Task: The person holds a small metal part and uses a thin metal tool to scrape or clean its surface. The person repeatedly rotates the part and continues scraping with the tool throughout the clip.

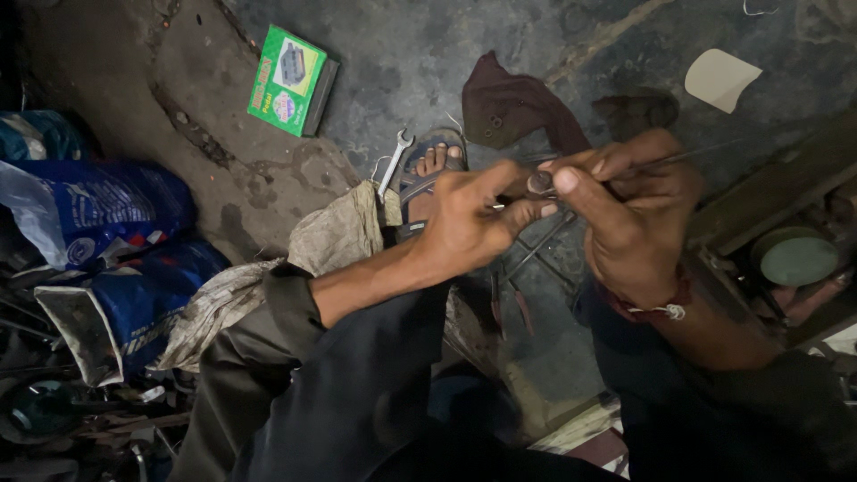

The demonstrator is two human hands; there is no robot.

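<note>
My left hand [469, 219] and my right hand [634, 214] meet above my lap, their fingertips pinching a small dark round metal part [539, 183] between them. My right hand also closes around a thin metal rod [705, 150] that runs off to the right. The part is mostly hidden by the fingers. A thread band circles my right wrist. Below the hands, thin metal rods [536, 250] lie on the dark floor.
A spanner [393, 161] lies on the floor by my sandalled foot [435, 161]. A green box [290, 80] sits farther back, a dark red cloth [513, 107] behind the hands. Blue plastic bags [98, 214] pile at left. A round green-topped object [794, 259] stands at right.
</note>
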